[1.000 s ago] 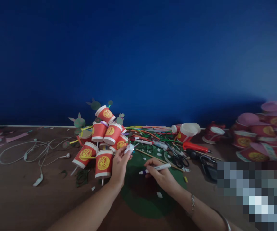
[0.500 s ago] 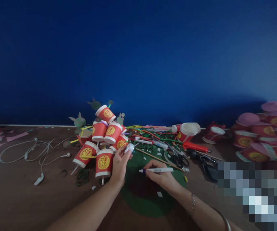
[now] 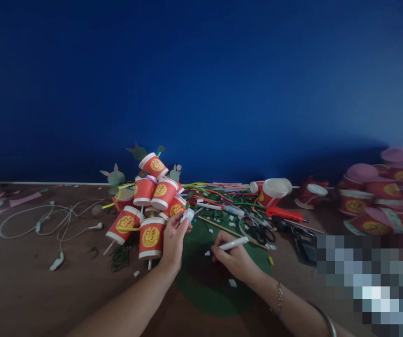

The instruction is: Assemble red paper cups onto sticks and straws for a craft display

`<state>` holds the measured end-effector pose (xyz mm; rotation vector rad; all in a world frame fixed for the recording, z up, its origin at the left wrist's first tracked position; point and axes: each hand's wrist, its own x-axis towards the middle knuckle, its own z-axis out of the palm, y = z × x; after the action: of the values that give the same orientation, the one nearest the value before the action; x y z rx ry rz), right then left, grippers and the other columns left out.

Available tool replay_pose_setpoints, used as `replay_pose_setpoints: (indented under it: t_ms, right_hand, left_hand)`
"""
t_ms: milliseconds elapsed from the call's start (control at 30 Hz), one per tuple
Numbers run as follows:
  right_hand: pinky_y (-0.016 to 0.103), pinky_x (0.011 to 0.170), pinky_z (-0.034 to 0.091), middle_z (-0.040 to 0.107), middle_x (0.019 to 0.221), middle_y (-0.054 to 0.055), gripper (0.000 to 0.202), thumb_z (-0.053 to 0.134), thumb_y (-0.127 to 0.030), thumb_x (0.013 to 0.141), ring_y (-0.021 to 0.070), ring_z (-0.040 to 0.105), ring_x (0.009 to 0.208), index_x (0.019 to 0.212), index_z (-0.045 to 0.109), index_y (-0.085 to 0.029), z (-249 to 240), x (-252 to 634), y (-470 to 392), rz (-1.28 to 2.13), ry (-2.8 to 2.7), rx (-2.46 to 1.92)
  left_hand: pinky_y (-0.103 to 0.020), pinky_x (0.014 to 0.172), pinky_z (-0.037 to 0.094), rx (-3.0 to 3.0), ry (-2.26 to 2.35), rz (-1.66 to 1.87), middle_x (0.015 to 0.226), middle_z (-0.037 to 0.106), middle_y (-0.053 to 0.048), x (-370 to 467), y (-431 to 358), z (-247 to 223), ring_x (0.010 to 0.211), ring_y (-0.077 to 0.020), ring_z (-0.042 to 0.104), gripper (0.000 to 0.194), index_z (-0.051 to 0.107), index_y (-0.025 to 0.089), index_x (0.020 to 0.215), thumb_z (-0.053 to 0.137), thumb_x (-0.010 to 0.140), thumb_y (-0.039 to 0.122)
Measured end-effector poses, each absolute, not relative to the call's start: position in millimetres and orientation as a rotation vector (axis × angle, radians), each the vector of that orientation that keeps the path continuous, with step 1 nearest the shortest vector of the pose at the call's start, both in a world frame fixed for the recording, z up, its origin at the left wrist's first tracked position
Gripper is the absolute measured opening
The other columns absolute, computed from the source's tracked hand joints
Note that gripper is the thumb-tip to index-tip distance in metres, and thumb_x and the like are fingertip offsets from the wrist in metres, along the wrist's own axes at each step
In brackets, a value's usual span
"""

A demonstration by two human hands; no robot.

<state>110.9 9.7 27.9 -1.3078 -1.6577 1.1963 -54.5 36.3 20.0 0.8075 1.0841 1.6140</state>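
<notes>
My left hand (image 3: 172, 241) pinches a small white piece (image 3: 188, 214) with faint bluish marks; its exact kind is too small to make out. It is just right of a stack of red paper cups (image 3: 151, 238) with yellow emblems. Grey-green rabbit-shaped cutouts (image 3: 116, 177) and straws stick out from the stack. My right hand (image 3: 234, 260) is closed round a white marker pen (image 3: 236, 242), its tip to the left and its rear end raised. The pen is above a round green sheet (image 3: 219, 302), apart from the white piece.
Scissors (image 3: 259, 231), a red-handled cutter (image 3: 285, 214), coloured straws (image 3: 210, 189) and green scraps lie behind my right hand. White earphones (image 3: 59, 260) tangle at the left. More red cups with pink discs (image 3: 362, 173) stand at the right. A blue wall (image 3: 201, 93) closes the back.
My right hand has tilted the marker pen, so its rear end is higher and its tip slightly lower. The left hand has turned the white piece slightly.
</notes>
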Motion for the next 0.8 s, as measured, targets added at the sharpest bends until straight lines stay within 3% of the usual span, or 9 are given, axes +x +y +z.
replay_pose_setpoints:
  t_ms: [800]
  right_hand:
    - [0.021,0.049,0.036,0.058,0.054,-0.003,0.014,0.052,-0.023,0.077,0.0116,0.049,0.051,0.065,0.045,-0.021,24.2,110.3,9.1,1.132,-1.715,-1.321]
  left_hand:
    - [-0.025,0.065,0.047,0.812,1.088,1.614,0.084,0.068,-0.004,-54.2,37.0,19.6,0.068,-0.0140,0.062,0.037,0.064,0.014,0.097,0.070,0.068,0.037]
